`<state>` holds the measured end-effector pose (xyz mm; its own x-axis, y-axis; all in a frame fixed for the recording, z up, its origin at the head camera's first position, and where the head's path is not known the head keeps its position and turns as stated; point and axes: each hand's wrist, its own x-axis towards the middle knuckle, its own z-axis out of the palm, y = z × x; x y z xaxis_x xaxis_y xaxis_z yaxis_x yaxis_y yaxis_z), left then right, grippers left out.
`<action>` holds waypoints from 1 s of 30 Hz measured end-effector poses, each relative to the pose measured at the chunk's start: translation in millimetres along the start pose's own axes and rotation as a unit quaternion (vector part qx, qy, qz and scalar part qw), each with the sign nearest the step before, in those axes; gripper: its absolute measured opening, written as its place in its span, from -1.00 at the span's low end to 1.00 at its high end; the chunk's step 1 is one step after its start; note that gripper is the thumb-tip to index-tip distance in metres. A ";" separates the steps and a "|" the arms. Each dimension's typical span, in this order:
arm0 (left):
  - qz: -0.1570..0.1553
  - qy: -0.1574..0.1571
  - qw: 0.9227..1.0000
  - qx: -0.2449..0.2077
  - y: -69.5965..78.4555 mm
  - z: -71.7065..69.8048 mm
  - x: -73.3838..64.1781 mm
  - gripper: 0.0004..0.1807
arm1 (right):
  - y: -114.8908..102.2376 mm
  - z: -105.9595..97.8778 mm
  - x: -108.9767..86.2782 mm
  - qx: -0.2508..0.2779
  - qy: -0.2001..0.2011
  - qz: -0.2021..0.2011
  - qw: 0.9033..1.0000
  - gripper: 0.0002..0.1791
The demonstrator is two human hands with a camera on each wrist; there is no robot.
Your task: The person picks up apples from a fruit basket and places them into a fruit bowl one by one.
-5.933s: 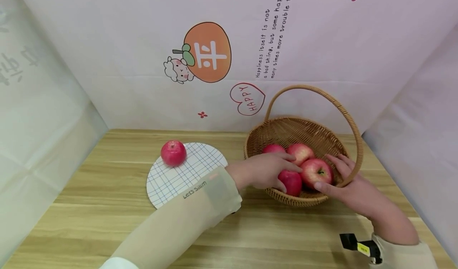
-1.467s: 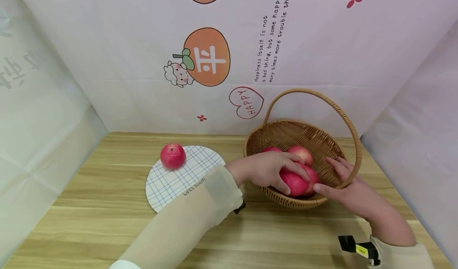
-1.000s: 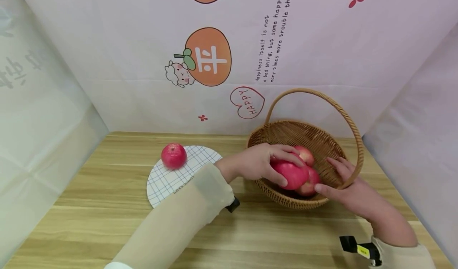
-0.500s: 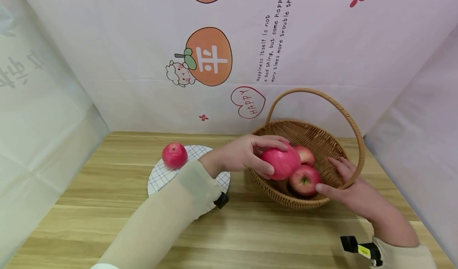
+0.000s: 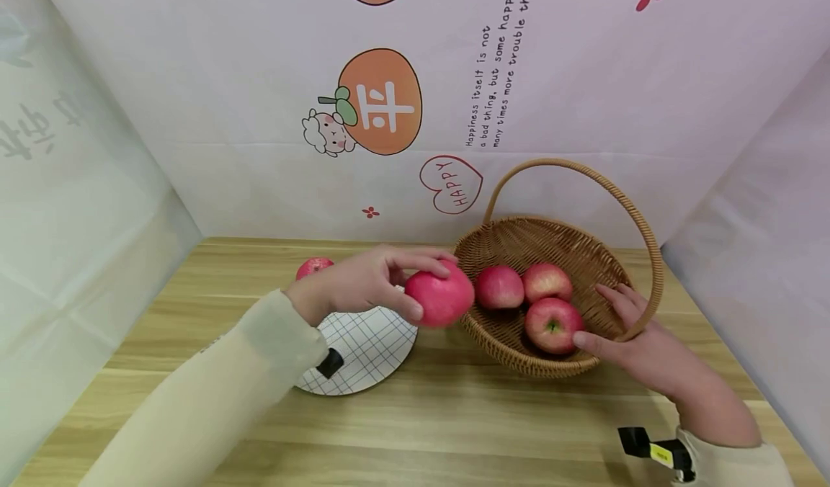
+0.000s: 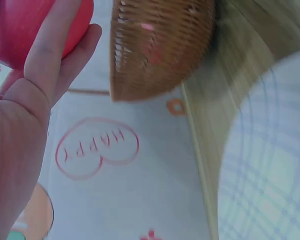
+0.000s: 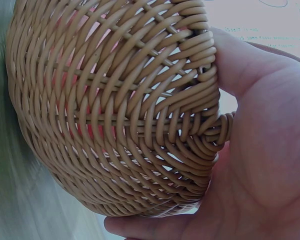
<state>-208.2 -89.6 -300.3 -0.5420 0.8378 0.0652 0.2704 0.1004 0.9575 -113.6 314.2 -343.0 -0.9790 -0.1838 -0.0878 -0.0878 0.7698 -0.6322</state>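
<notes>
While the right grip (image 5: pixel 650 350) holds the basket (image 5: pixel 558 242), the left grip (image 5: pixel 372 279) pinches an apple (image 5: pixel 444 300), long axis unclear.

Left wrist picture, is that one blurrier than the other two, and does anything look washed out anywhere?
Left wrist view: yes, the softest, with the plate checks smeared; head view: the heart print reads clearly under soft light; right wrist view: the basket weave is crisp, the table blurred, the wall at upper right washed out.
</notes>
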 end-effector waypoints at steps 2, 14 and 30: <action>-0.016 0.007 1.000 0.013 -2.5 -5.0 -10.5 -0.41 | -0.1 -0.1 0.0 0.000 0.000 0.000 1.000 0.08; -0.101 0.084 0.991 -0.009 -30.8 -25.5 -67.4 -0.43 | -0.4 0.2 0.5 -0.002 0.001 -0.005 1.000 0.07; -0.173 0.139 0.975 0.015 -57.5 -37.9 -130.7 -0.40 | 0.6 -0.8 -0.1 0.005 0.006 -0.006 1.000 0.09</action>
<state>-183.1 -225.2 -353.2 -0.7988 0.5733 -0.1824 0.0539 0.3702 0.9274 -113.7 315.2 -342.7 -0.9800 -0.1858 -0.0713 -0.0977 0.7616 -0.6407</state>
